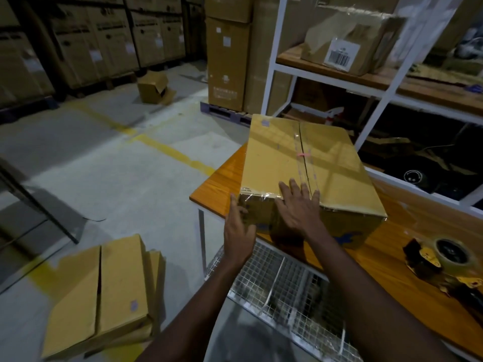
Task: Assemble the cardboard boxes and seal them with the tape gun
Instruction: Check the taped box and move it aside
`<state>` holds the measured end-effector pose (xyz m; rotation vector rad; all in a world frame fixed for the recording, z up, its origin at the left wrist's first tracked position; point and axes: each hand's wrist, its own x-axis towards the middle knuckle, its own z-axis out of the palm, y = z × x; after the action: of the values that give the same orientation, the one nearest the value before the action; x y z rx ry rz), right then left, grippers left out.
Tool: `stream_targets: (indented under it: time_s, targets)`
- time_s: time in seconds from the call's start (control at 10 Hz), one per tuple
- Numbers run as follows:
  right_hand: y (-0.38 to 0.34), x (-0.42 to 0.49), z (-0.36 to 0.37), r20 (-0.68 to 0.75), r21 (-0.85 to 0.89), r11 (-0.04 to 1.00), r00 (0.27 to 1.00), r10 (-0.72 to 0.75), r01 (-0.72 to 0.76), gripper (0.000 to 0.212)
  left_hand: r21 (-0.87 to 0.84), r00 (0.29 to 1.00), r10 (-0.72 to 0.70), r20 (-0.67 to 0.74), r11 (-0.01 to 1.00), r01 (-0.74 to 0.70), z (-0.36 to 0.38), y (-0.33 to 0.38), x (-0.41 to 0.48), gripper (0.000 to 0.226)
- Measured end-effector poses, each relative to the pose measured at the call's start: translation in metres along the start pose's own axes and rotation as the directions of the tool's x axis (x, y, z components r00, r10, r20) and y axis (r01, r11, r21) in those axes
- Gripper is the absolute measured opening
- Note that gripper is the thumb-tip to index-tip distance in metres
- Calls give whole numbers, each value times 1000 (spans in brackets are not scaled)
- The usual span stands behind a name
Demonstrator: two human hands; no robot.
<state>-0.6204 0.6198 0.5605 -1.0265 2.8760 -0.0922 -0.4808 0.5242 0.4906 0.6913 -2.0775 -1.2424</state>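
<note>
Right hand [298, 210]: pressing flat, fingers spread, on taped box [274, 158] edge.
Left hand [237, 226]: bracing corner, apparently open, holding nothing.
Risk: wrinkled tape [261, 195] between hands peeling, reopening seam.

tan box [277, 163], orange table [418, 246], yellow-black tape gun [441, 259], yellow floor stripes [172, 150].

The orange wooden worktop [217, 189] has a wire mesh basket [287, 291] below its near edge. A white metal rack [274, 56] stands along its far edge. One wooden shelf of the rack holds a torn carton with a barcode label [339, 43], and a lower shelf holds a dark item with a round white emblem [413, 176]. Beyond the worktop's far corner, tall cartons [227, 64] stand on a purple pallet [217, 111]. Stacked printed cartons [104, 43] line the far wall. Yellow lines [172, 152] cross the grey floor [117, 192].
</note>
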Motion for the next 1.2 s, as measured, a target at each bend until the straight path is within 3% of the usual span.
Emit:
stream_targets:
  time_s: [0.1,0.3,0.4,0.6,0.7,0.8,0.9,1.0,1.1,1.2]
  targets:
    - [0,-1,-1,-1,8,1000,1000,1,-1,63,13,1000,11,26,1000,-11,3,7,-5,91]
    - [0,0,-1,-14,18,1000,1000,3,-3,61,91,970,203,134,972,-216,9,1,-12,83]
    - [0,0,0,-20,12,1000,1000,5,-5,61,133,951,256,172,951,-280,13,-12,-11,61]
    - [-1,0,1,-35,12,1000,999,9,-9,59,-40,986,154,-61,987,-156,8,-4,-1,55]
    - [-1,1,2,-36,11,1000,999,14,-13,59,-176,981,32,-192,982,-66,5,3,3,51]
    - [-2,0,2,-44,9,1000,999,12,-12,59,-374,947,-218,-236,920,119,1,20,16,37]
    - [-2,0,0,-36,0,1000,999,18,-18,59,-464,879,-411,-239,844,269,-3,32,29,33]
    - [-3,0,0,-27,4,1000,999,17,-17,60,-481,835,-506,-216,799,360,-5,35,39,38]
    - [-2,0,1,-27,19,1000,999,21,-21,64,-417,855,-467,-228,840,347,-7,30,45,37]
    - [0,1,3,-35,-2,1000,999,16,-16,69,-241,907,-325,-267,934,264,-11,24,48,32]
